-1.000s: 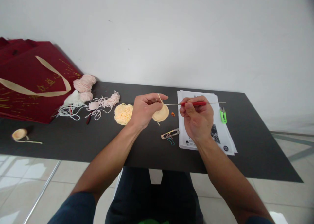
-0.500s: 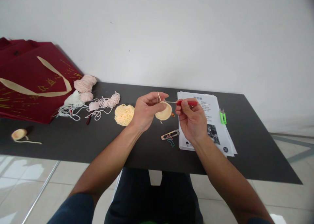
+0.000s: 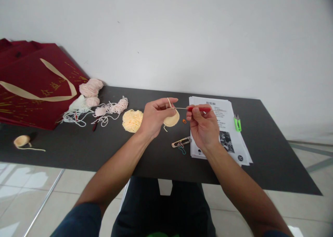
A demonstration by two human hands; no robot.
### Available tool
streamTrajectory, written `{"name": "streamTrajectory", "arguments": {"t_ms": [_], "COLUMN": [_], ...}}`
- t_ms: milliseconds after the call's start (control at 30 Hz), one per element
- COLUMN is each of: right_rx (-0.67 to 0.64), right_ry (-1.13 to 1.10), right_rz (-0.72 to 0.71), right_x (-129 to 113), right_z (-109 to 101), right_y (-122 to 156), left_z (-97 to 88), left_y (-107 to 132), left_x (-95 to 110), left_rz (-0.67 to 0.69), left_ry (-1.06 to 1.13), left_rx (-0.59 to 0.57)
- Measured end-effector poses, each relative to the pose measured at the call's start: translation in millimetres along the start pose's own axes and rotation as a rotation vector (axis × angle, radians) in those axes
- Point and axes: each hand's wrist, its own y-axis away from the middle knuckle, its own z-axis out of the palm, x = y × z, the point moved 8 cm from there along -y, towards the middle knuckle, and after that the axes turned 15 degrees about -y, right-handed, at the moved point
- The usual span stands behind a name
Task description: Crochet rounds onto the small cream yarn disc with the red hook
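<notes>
My left hand (image 3: pixel 153 117) pinches a round pale yellow crochet piece (image 3: pixel 171 120) between thumb and fingers. A strand of the same yarn loops over its raised index finger, and a short tail hangs below the piece. My right hand (image 3: pixel 204 128) grips the red handle of a crochet hook (image 3: pixel 199 109), whose thin metal shaft points left and reaches the top edge of the piece. Exactly how the tip sits in the stitches is too small to tell. A ball of yellow yarn (image 3: pixel 132 121) lies just left of my left wrist.
Printed sheets (image 3: pixel 229 140) lie under my right hand, with green thread snips (image 3: pixel 237 122) on their right edge. Metal snips (image 3: pixel 181 142) and an orange stitch marker (image 3: pixel 184 121) rest between my arms. Leftward are pink yarn (image 3: pixel 91 88), a dark red bag (image 3: pixel 33 81) and another yellow crocheted piece (image 3: pixel 22 140).
The crochet piece has turned and shifted slightly left in my left hand, its tail swinging left. The orange marker now shows fully. The hook stays at the piece's top edge.
</notes>
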Motion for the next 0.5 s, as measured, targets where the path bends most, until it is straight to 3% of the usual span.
{"name": "streamTrajectory", "arguments": {"t_ms": [500], "right_rx": [-0.164], "right_ry": [0.089], "right_rz": [-0.061], "right_x": [-14.2], "right_z": [9.9], "right_y": [-5.8], "left_z": [2.3], "left_y": [0.4], "left_x": [0.7], "left_rz": [-0.092], "left_ry": [0.011], "left_rx": [-0.096]}}
